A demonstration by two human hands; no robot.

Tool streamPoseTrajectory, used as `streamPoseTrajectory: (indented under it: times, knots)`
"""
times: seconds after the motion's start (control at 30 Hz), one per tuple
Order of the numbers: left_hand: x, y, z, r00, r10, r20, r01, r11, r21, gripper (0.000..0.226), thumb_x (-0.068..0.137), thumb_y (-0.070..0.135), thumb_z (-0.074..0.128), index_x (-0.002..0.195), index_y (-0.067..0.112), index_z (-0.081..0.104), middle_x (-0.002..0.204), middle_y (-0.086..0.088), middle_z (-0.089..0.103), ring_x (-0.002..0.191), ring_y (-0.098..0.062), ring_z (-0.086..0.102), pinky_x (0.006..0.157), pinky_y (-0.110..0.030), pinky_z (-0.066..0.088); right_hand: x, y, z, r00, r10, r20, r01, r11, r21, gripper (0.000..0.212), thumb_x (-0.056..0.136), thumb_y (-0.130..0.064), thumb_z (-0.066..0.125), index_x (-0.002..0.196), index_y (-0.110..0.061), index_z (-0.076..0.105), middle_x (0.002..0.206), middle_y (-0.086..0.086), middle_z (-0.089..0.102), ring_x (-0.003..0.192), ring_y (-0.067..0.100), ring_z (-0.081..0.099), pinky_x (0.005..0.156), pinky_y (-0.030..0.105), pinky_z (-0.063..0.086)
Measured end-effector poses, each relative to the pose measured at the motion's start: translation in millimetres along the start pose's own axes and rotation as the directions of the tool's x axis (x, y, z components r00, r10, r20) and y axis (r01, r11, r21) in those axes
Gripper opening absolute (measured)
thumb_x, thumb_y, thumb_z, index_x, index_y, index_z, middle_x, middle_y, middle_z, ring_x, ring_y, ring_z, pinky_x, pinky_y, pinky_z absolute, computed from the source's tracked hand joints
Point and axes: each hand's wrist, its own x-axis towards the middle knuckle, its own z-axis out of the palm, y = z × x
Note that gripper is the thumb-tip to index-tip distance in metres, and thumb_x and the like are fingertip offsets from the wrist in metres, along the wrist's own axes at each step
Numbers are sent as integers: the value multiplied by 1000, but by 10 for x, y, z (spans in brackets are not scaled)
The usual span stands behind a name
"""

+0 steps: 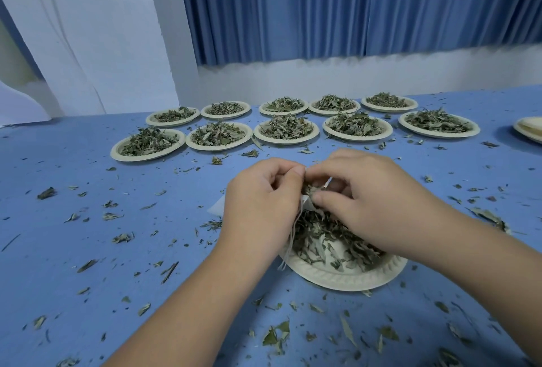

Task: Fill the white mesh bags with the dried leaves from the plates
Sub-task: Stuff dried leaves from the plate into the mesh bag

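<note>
This seems a plain room for packing by hand. A long blue worktop (73, 146) carries two rows of paper plates (137, 158) heaped with dried leaves (286, 127). Blue curtains (352, 5) hang above the far white wall (352, 76).

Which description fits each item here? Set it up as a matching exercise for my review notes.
Items: 1 white mesh bag; 2 nearest plate; 3 plate at the right edge; 4 drawstring.
Descriptions: A no leaves visible; B dangling loose; C held by left hand and right hand; D partly covered with dried leaves.
Pairs: 1-C, 2-D, 3-A, 4-B.
</note>
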Motion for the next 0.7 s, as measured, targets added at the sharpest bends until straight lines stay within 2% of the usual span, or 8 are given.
streamPoseTrajectory:
  times: [0.1, 0.17, 0.27, 0.4, 0.5, 0.63, 0.7]
  knots:
    - [-11, 17, 5, 1000, -1, 14, 1, 1000, 11, 17, 90, 25, 63, 76, 27, 73, 62, 13, 68, 53, 0, 56, 51, -14, 44, 24, -9, 43, 985, 43, -169, -27, 995, 96, 15, 80, -20, 73, 83, -30, 63, 74, -16, 63, 71, -1, 58, 67, 12, 45]
    - [-25, 25, 9, 999, 3, 34, -3, 1000, 11, 19, 91, 24, 63, 75, 27, 72, 66, 11, 70, 56, -1, 59, 53, -17, 47, 39, -4, 75, 974, 36, -222, -23, 998, 59, 12, 77, -21, 75, 74, -27, 65, 67, -14, 64, 70, 0, 58, 64, 13, 44]
    - [-28, 29, 3, 999, 2, 39, -3, 1000, 9, 20, 91, 24, 62, 75, 27, 73, 69, 9, 70, 62, -5, 62, 59, -22, 50, 34, -5, 96, 968, -3, -251, 10, 1000, 27, 8, 76, -22, 76, 72, -25, 69, 71, -14, 64, 72, 2, 58, 67, 23, 47]
    - [-10, 28, -12, 999, -12, 31, 13, 1000, -13, 17, 91, 25, 63, 78, 24, 74, 63, 14, 67, 59, -1, 59, 58, -18, 47, 13, -2, 53, 950, -20, -312, 57, 992, 111, 13, 73, -20, 79, 69, -28, 70, 70, -17, 60, 75, 1, 57, 64, 14, 43]
    - [-19, 32, -8, 998, -15, 58, 16, 1000, -21, 20, 92, 23, 61, 76, 23, 74, 60, 14, 65, 56, -2, 57, 58, -23, 47, 25, -5, 75, 957, -54, -286, 65, 998, 29, 11, 75, -18, 77, 70, -27, 72, 70, -14, 64, 73, 3, 57, 65, 12, 41]
    - [-4, 20, -30, 993, -86, 87, 97, 986, -138, 22, 92, 19, 60, 75, 18, 74, 48, 12, 55, 38, -1, 43, 44, -15, 33, 19, 2, 115, 958, -112, -263, 98, 993, -68, 6, 79, -20, 73, 78, -25, 74, 74, -11, 68, 76, 10, 60, 73, 33, 49]
    - [2, 17, -40, 991, -99, 92, 112, 981, -157, 21, 93, 18, 60, 77, 17, 74, 46, 12, 53, 36, 0, 41, 44, -14, 32, 7, 10, 98, 952, -166, -256, 144, 984, -104, 5, 81, -21, 73, 80, -25, 75, 72, -12, 68, 78, 12, 57, 72, 34, 48]
